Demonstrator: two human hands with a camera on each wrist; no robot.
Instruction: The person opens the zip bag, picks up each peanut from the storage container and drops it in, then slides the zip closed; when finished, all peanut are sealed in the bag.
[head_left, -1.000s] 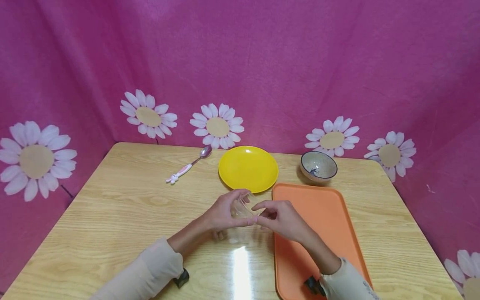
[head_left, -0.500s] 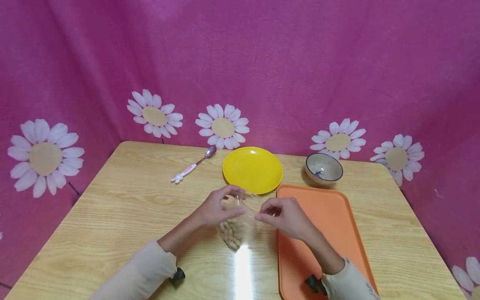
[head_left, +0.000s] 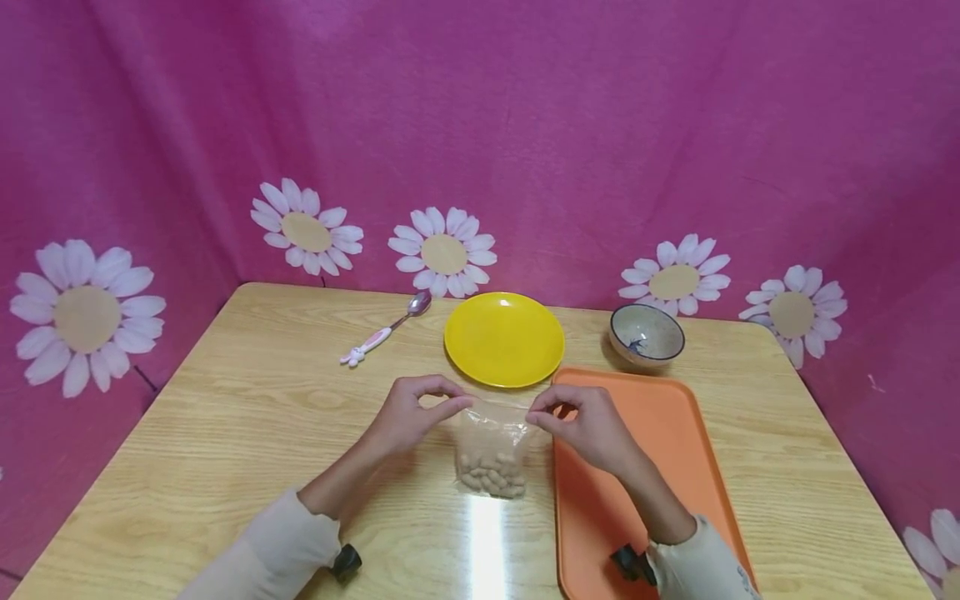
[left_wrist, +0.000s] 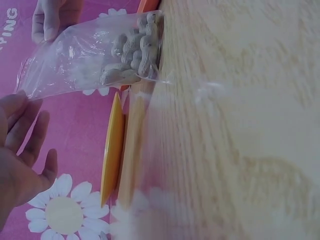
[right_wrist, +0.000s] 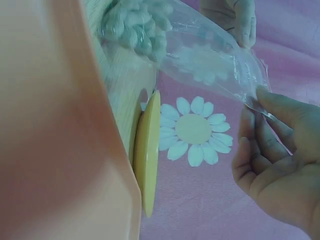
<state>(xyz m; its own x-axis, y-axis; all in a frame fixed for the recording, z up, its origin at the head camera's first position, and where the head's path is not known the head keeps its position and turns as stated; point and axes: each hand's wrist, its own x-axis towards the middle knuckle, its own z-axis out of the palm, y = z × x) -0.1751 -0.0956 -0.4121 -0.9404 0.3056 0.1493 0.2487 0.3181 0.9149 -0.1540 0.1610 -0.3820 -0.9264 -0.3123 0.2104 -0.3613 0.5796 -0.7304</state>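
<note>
A clear plastic bag [head_left: 491, 437] hangs upright between my two hands, with several unshelled peanuts [head_left: 491, 477] gathered at its bottom. My left hand [head_left: 411, 410] pinches the bag's top left corner between thumb and fingertips. At the opposite top corner, my right hand [head_left: 588, 423] pinches the film the same way. In the left wrist view the peanuts [left_wrist: 135, 52] sit near the wooden tabletop; whether the bag touches it I cannot tell. The right wrist view has the bag's top edge stretched between both hands.
Behind the bag lies a yellow plate [head_left: 504, 340]. An orange tray [head_left: 637, 467] is on the right, under my right forearm. A speckled bowl [head_left: 647, 335] stands at the back right, and a spoon with a rabbit handle [head_left: 386, 329] lies at the back left. A pink flowered curtain surrounds the table.
My hands have moved apart, and the crumpled bag is now spread flat between them. The peanuts, hidden at first, have come into view at its bottom.
</note>
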